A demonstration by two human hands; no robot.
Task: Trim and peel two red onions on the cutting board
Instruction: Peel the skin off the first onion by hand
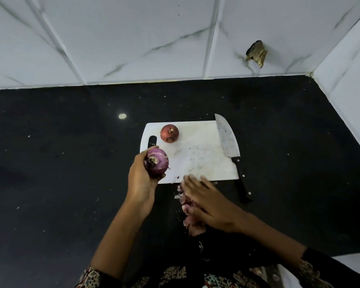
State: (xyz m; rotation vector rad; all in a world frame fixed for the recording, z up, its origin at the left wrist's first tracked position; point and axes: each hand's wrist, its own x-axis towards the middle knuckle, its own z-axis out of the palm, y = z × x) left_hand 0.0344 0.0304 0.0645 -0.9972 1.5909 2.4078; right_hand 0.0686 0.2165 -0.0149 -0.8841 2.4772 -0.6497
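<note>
light: dim, cool overhead | glare: bright spot on black bench [122, 116] | blur: right hand [208, 204] smeared | edges: wide-angle bending of wall tiles [133, 38]

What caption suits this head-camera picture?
Left hand holds a peeled onion; right hand sweeps skins off the board.

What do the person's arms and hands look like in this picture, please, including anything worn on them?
Both forearms are bare. The left hand and right hand show no gloves; no rings or watch can be seen. Near the bottom edge, each arm comes out of a dark sleeve printed with a pale patterned design, pushed up toward the elbow. The right sleeve's cuff is only partly in view.
</note>
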